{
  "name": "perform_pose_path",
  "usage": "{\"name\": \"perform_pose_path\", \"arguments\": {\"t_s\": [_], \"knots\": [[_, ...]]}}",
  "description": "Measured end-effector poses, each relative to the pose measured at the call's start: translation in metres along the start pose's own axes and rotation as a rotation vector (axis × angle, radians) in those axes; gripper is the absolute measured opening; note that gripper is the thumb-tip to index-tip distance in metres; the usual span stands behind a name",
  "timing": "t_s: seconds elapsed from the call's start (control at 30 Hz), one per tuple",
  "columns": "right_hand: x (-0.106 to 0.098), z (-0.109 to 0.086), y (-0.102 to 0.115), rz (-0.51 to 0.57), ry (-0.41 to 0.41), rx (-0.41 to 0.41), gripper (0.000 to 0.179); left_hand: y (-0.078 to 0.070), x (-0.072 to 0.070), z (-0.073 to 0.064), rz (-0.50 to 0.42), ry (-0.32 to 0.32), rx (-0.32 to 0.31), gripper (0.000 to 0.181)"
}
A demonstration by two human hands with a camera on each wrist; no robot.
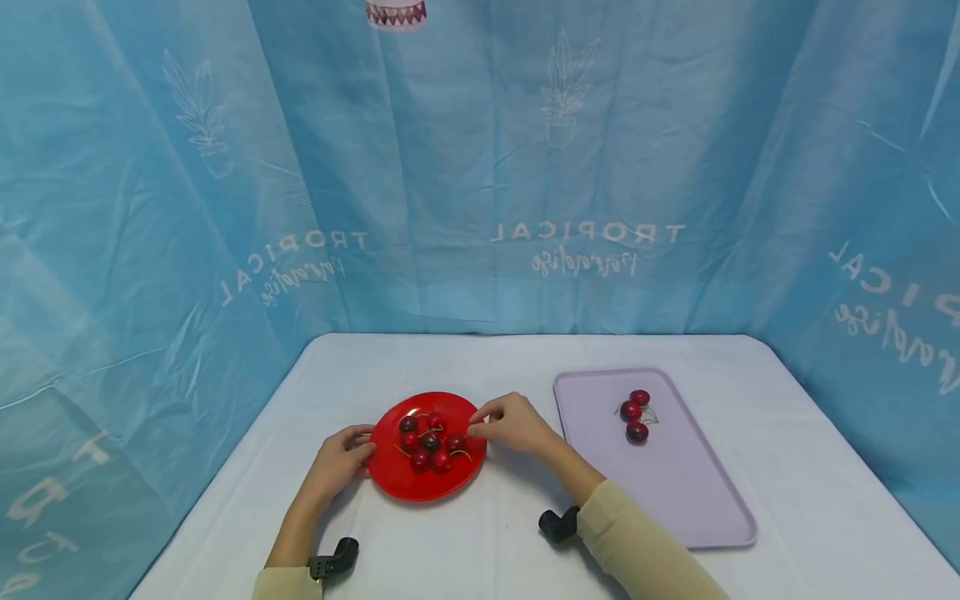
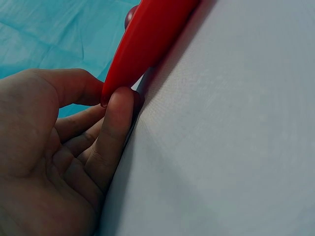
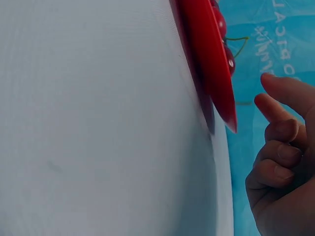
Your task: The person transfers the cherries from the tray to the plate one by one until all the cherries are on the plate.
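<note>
A round red plate (image 1: 405, 487) lies on the white table with several dark red cherries (image 1: 431, 442) in its middle, some with green stems. My left hand (image 1: 339, 461) pinches the plate's left rim; in the left wrist view its thumb and a finger meet at the red edge (image 2: 142, 49). Over the right rim is my right hand (image 1: 517, 423), its fingertips close to the nearest cherry (image 1: 455, 442). From the right wrist, thumb and forefinger of that hand (image 3: 283, 147) stand apart with nothing seen between them, the other fingers bent inward.
A pale purple tray (image 1: 675, 500) sits to the right on the table (image 1: 450, 550), with three stemmed cherries (image 1: 637, 432) toward its far end. A blue printed curtain (image 1: 465, 167) hangs behind the table and along both sides.
</note>
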State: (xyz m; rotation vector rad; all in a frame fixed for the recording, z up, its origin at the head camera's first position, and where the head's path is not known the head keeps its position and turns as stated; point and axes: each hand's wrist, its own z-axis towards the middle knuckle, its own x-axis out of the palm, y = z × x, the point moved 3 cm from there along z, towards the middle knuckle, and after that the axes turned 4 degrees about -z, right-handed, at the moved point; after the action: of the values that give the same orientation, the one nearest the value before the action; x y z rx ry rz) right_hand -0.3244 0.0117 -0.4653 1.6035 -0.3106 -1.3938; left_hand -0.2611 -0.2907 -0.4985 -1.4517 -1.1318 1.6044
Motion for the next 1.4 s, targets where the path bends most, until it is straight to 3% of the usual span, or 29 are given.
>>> {"name": "perform_pose_path", "arguments": {"t_s": [0.33, 0.9, 1.17, 1.4], "knots": [[-0.017, -0.006, -0.009, -0.046, -0.028, -0.02, 0.019, -0.004, -0.001, -0.001, 0.016, 0.002, 0.007, 0.041], [-0.04, -0.019, -0.018, -0.036, -0.034, -0.031, 0.021, -0.002, 0.0, -0.001, 0.004, 0.006, -0.001, 0.04], [-0.049, -0.026, -0.022, -0.042, -0.074, -0.009, 0.023, -0.003, 0.001, -0.004, 0.011, 0.018, -0.001, 0.041], [-0.051, -0.027, -0.02, -0.04, -0.06, 0.005, 0.023, -0.002, -0.001, -0.003, 0.013, 0.013, -0.002, 0.041]]}}
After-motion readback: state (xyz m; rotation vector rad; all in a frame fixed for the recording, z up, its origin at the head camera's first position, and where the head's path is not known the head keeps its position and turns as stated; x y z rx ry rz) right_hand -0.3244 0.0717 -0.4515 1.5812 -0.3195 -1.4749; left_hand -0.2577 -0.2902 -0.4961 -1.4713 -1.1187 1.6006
